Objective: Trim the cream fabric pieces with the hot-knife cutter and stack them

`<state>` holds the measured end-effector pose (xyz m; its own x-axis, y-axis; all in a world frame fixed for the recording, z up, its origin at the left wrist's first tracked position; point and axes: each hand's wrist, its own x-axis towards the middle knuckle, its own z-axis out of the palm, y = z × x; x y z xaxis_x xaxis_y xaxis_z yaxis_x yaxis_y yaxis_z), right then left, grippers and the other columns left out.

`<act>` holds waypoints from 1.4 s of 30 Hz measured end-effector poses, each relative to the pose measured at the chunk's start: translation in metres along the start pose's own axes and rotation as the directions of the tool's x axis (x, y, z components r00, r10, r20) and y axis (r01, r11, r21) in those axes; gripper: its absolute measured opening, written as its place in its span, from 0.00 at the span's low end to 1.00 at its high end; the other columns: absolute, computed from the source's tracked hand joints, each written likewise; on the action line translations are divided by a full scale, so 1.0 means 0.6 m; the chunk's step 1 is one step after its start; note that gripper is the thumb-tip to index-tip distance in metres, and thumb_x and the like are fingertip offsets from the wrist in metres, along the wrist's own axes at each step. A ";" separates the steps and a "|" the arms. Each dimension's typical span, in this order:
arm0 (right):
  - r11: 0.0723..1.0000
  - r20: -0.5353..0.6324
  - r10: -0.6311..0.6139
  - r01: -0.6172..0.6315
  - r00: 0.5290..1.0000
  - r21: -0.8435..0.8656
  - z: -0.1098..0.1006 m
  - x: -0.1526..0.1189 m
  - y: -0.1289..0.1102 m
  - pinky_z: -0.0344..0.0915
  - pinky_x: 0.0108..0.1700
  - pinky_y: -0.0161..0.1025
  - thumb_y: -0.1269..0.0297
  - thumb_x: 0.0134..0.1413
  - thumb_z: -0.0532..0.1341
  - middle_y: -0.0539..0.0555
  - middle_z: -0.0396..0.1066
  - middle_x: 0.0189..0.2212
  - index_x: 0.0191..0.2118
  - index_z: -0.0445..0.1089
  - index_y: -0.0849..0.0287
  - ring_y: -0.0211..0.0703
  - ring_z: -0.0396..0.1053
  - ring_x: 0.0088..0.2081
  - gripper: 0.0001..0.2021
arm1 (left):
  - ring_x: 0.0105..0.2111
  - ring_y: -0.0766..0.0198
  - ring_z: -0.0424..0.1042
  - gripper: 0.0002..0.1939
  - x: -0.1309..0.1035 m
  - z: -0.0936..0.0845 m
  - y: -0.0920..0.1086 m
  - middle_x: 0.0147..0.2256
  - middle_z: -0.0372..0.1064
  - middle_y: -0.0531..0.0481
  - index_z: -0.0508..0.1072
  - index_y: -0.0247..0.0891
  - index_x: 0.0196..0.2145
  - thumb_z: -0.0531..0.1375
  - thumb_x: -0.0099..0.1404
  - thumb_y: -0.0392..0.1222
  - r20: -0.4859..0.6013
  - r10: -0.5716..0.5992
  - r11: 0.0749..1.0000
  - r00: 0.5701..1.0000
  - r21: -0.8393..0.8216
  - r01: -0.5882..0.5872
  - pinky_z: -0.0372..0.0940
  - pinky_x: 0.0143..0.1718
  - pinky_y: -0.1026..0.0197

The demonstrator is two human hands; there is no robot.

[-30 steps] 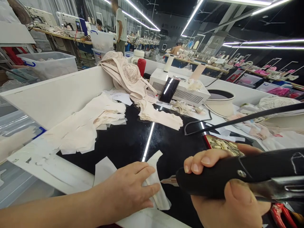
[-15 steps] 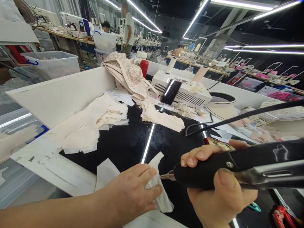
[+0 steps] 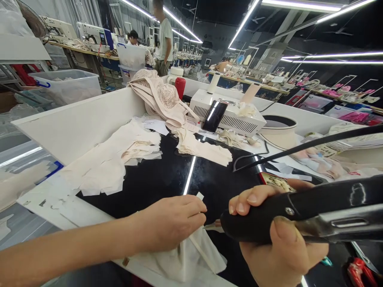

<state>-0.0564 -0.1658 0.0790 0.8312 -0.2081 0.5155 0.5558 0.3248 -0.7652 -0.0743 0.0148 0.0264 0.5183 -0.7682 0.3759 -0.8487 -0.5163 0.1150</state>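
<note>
My left hand (image 3: 179,219) is closed in a pinch, its fingertips on a thin cream fabric piece (image 3: 206,251). That fabric drapes below my fingers over the black tabletop (image 3: 143,179) and the white front edge. My right hand (image 3: 284,251) is wrapped round a thick black handheld tool (image 3: 257,219) with a metal lever along its side. The tool's narrow metal tip (image 3: 214,226) points left, right beside the fabric. Whether tip and fabric touch, I cannot tell.
Stacks of cream fabric pieces (image 3: 98,163) (image 3: 203,149) lie beyond my hands. A black cable (image 3: 314,145) crosses at right. Red-handled scissors (image 3: 359,271) lie at lower right. Behind stand a phone (image 3: 214,115), a white vented box (image 3: 233,109) and a red bottle (image 3: 180,87).
My left hand has risen slightly and gone from fingers lying on the fabric to a pinch. The fabric has shifted and now drapes below that hand. The tool stays nearly in place.
</note>
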 end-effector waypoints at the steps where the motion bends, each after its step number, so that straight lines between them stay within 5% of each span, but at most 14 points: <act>1: 1.000 0.002 0.001 -0.001 1.000 -0.003 -0.001 0.000 0.000 0.71 0.24 0.39 0.58 0.53 0.75 0.45 0.73 0.28 0.51 0.68 0.51 0.41 0.69 0.23 0.23 | 0.55 0.57 0.73 0.13 0.003 -0.001 -0.014 0.51 0.75 0.42 0.74 0.30 0.47 0.58 0.68 0.22 0.031 0.039 0.998 0.999 -0.042 -0.037 0.68 0.63 0.60; 6: 1.000 0.016 0.009 -0.009 1.000 0.014 -0.004 -0.002 0.001 0.71 0.24 0.39 0.58 0.55 0.75 0.46 0.72 0.29 0.52 0.68 0.51 0.41 0.70 0.24 0.23 | 0.54 0.59 0.74 0.20 0.004 0.001 -0.052 0.52 0.76 0.45 0.74 0.33 0.50 0.59 0.64 0.19 0.127 0.066 0.986 0.990 -0.157 -0.046 0.71 0.56 0.63; 18: 1.000 -0.013 -0.005 0.005 1.000 0.028 0.001 -0.001 -0.002 0.75 0.25 0.39 0.61 0.53 0.76 0.46 0.76 0.28 0.51 0.70 0.53 0.41 0.70 0.24 0.22 | 0.50 0.62 0.76 0.23 -0.015 -0.018 -0.058 0.53 0.75 0.49 0.75 0.41 0.54 0.59 0.66 0.20 0.162 0.077 0.991 0.984 -0.118 -0.058 0.70 0.41 0.64; 42: 1.000 -0.027 0.014 -0.014 1.000 -0.010 0.018 0.013 0.005 0.75 0.26 0.38 0.60 0.51 0.77 0.44 0.75 0.28 0.50 0.69 0.51 0.40 0.70 0.24 0.24 | 0.54 0.57 0.75 0.22 -0.029 -0.004 -0.048 0.57 0.72 0.44 0.77 0.42 0.58 0.59 0.72 0.25 0.119 0.058 0.994 0.991 -0.095 -0.047 0.72 0.44 0.61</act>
<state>-0.0484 -0.1562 0.0846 0.8389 -0.2284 0.4941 0.5439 0.3186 -0.7763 -0.0592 0.0441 0.0186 0.4768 -0.8365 0.2701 -0.8783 -0.4414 0.1836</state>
